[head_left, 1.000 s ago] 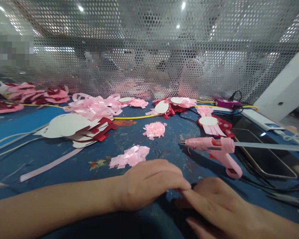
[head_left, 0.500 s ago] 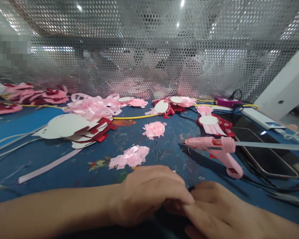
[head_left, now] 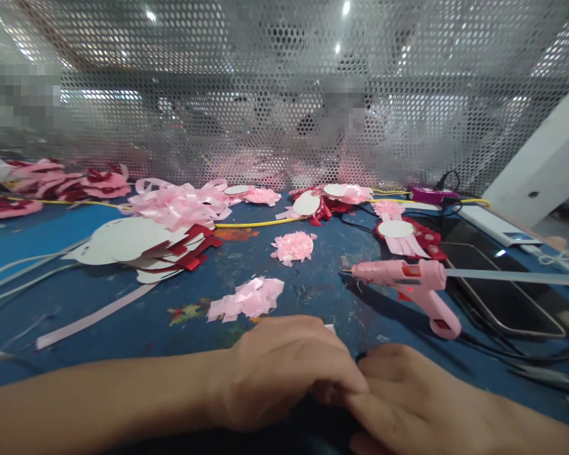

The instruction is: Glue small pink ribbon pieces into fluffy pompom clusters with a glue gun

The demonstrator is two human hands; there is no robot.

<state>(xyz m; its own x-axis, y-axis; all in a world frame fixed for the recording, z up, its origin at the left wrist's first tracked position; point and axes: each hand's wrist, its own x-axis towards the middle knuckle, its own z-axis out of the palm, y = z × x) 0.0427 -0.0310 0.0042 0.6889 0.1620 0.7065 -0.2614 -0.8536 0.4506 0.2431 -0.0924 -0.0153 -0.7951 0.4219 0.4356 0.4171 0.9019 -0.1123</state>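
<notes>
At the near edge of the table, my left hand (head_left: 289, 373) is closed, its fingers curled down and out of sight. My right hand (head_left: 412, 398) meets it fingertip to fingertip, also closed. Whatever they may be pinching is hidden beneath the fingers. Just beyond my left hand lies a bunch of short pink ribbon pieces (head_left: 247, 299). A round pink ribbon rosette (head_left: 294, 246) sits farther back. To the right, a pink hot glue gun (head_left: 420, 284) rests on its side with a glue stick in its back and a small red light showing.
A stack of white and red card cutouts (head_left: 128, 243) lies left, with looped pink ribbon (head_left: 180, 199) behind it. Finished-looking rosettes with white discs (head_left: 396, 229) line the back. A phone (head_left: 502, 287) and pliers-like tool (head_left: 547, 377) are right. Perforated metal mesh (head_left: 284, 114) stands behind.
Both hands stay together in almost the same place, with only a slight shift of the fingers. The things on the table have not moved.
</notes>
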